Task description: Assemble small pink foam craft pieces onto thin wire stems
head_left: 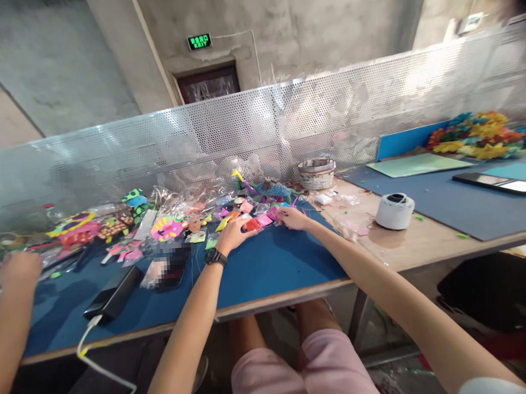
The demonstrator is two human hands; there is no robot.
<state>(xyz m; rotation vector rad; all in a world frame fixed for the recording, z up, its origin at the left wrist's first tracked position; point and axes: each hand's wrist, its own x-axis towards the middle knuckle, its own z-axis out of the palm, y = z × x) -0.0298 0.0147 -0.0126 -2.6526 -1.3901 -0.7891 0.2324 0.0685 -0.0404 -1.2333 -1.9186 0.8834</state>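
My left hand point(235, 234), with a dark watch on its wrist, rests over the blue table mat point(276, 264), its fingers at a small red piece point(251, 224). Just right of that lie pink pieces point(264, 220) in a row. My right hand point(292, 218) is at the right end of this row, fingers curled together beside a magenta piece; what they pinch is too small to make out. Behind both hands are small colored packets and a blue dotted craft figure point(274, 191).
Colorful foam crafts point(167, 228) and clear plastic cover the left side. A black power bank point(113, 294) with a white cable lies near the front edge. Another person's hand point(20, 271) is at far left. A white roll point(394, 211) and a woven basket point(317, 173) stand right.
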